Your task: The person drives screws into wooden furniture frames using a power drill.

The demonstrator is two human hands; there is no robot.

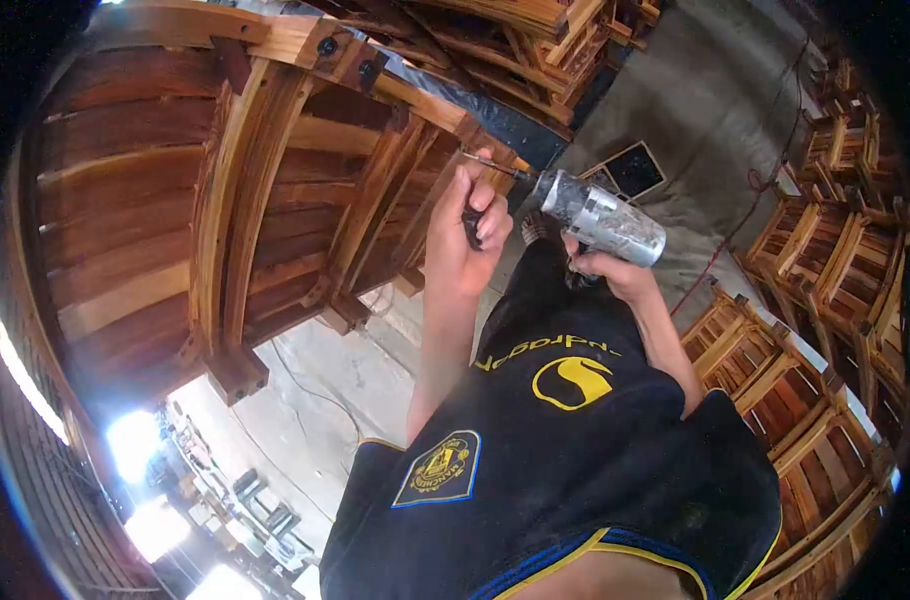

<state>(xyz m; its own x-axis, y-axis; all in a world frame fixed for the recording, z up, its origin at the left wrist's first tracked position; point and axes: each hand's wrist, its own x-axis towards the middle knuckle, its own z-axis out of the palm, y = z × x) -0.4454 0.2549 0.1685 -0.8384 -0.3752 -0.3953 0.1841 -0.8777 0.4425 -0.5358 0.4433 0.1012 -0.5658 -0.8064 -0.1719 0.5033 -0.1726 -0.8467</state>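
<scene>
My right hand is wrapped round the handle of a silver power driver, its body scuffed and its handle mostly hidden. A thin bit extends from its nose toward the upper left. My left hand is raised with curled fingers, close to the bit's tip. Something small and dark shows between those fingers, too hidden to name. Right beside this hand stands a large slatted wooden furniture piece, with curved braces and dark round fittings on its rail.
More wooden slatted pieces are stacked along the right, and others stand at the top. A dark square panel with a light frame lies on the concrete floor. A red hose runs across the floor.
</scene>
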